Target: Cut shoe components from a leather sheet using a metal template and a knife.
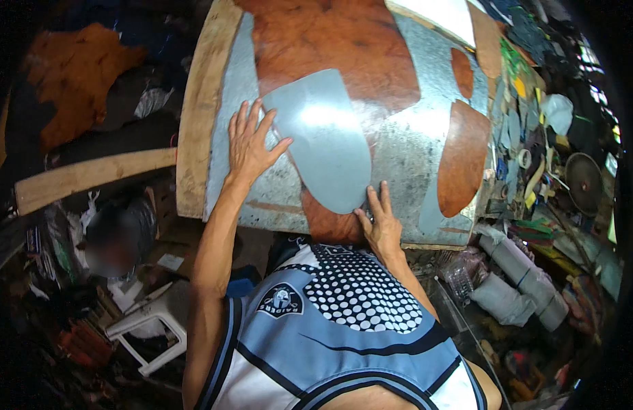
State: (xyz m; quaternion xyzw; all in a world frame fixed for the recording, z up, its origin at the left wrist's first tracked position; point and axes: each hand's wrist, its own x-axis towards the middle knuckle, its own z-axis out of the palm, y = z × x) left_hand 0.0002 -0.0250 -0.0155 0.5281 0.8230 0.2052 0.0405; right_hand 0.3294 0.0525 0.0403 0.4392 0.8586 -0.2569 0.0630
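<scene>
Left hand (250, 145) is laid flat, fingers spread, on the grey template's (327, 140) upper-left edge. Template lies on brown leather (330, 41), between both hands. Right hand (379, 222): fingertips pressed at lower tip, nothing gripped. Judged thin, light, flexible, slippery; best pinned at edges.

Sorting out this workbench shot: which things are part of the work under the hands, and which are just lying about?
In use:
left hand
right hand
grey template
brown leather
metal-topped table

Lying about:
grey rolls
white plastic stool
wooden plank
</scene>
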